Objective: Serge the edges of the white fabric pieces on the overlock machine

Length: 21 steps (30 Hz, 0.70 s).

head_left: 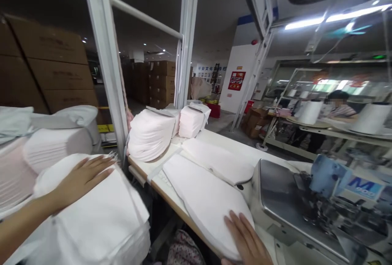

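Note:
My left hand (84, 181) lies flat, fingers stretched out, on top of a tall stack of white fabric pieces (101, 220) at the left. My right hand (248, 238) rests with its fingers extended on the near end of a long white fabric piece (205, 195), which lies along the table. Behind that piece lies a second white fabric pile (220, 161). A sewing machine (330, 187) with a blue head and a shiny metal plate stands to the right of my right hand.
Bundled white fabric stacks (151, 134) stand at the table's far end (220, 136) by a metal frame post (186, 44). More pale bundles (55, 146) lie at the left, before cardboard boxes (58, 65). A person (339, 108) sits beyond large thread cones (310, 112) at the right.

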Each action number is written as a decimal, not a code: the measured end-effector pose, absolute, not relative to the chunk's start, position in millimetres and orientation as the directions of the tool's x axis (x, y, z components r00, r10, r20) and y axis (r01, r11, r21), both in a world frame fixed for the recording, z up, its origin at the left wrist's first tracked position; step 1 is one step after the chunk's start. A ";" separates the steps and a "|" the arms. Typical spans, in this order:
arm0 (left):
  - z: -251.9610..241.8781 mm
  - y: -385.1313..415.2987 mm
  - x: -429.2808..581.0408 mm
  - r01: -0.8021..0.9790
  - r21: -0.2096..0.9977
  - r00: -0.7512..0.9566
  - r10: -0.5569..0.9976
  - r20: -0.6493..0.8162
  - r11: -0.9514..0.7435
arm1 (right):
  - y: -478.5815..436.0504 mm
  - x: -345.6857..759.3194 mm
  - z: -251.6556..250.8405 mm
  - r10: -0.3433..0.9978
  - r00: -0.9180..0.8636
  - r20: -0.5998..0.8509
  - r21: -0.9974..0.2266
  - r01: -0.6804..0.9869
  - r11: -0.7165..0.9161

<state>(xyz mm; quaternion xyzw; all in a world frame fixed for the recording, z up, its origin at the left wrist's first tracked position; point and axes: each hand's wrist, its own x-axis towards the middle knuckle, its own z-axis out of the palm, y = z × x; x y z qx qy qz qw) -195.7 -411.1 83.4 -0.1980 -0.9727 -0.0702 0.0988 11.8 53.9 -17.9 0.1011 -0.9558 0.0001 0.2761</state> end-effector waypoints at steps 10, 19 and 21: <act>160.6 -296.4 -165.5 0.706 0.181 -0.707 0.670 0.227 0.684 | 54.4 15.7 8.3 -0.150 -0.896 0.418 -0.147 -0.229 0.962; 85.3 -124.4 -222.0 0.943 0.152 -0.318 0.934 0.162 0.295 | 62.4 11.3 -8.5 -0.081 -0.898 0.433 -0.269 -0.215 0.939; 64.6 -117.6 -232.3 0.932 0.151 -0.352 0.919 0.177 0.328 | 58.7 12.0 -11.4 0.007 -0.881 0.474 -0.347 -0.179 0.921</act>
